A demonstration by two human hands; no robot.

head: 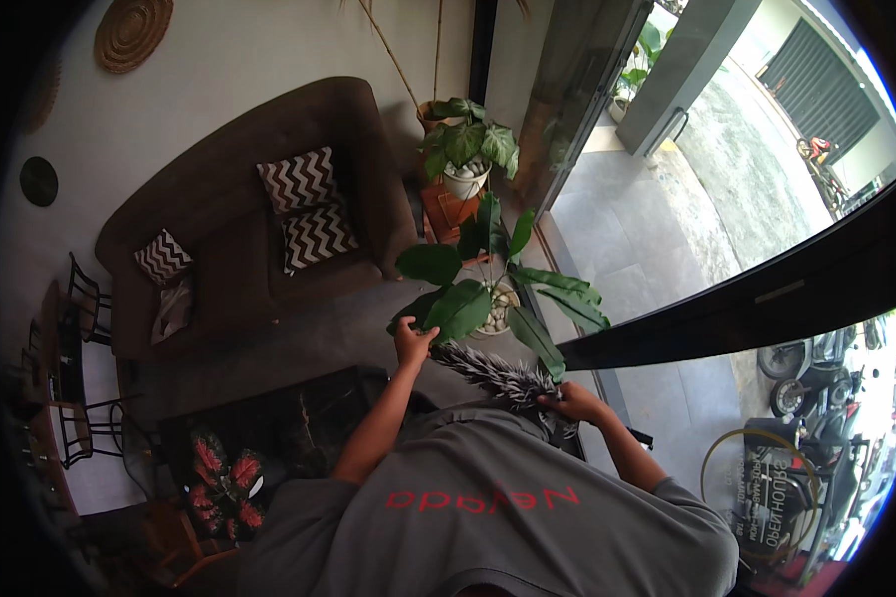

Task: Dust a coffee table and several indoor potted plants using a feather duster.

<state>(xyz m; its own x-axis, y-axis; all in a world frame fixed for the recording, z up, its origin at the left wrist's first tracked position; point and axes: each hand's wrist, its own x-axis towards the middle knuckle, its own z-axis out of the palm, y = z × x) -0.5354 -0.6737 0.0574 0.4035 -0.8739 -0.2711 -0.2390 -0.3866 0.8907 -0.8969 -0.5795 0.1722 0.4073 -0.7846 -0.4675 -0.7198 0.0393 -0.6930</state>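
A potted plant with large green leaves (459, 310) stands before me, pale stones (497, 307) filling its pot. My left hand (414, 342) is at the edge of one of its lower leaves, thumb and fingers around the leaf's rim. A fluffy grey duster (496, 373) lies slantwise between my hands, just below the leaves. Its right end is in my right hand (573, 403), whose fingers are closed around it. The duster's other end reaches close under my left hand; whether they touch is unclear.
Beyond the plant, a white pot with a leafy plant (467, 177) sits on an orange-brown stand (448, 213). A brown sofa (231, 291) with zigzag cushions is at the left. A black marble-patterned table (299, 425) bears a red-leaved plant (228, 481). Dark-framed glass (717, 321) borders the right.
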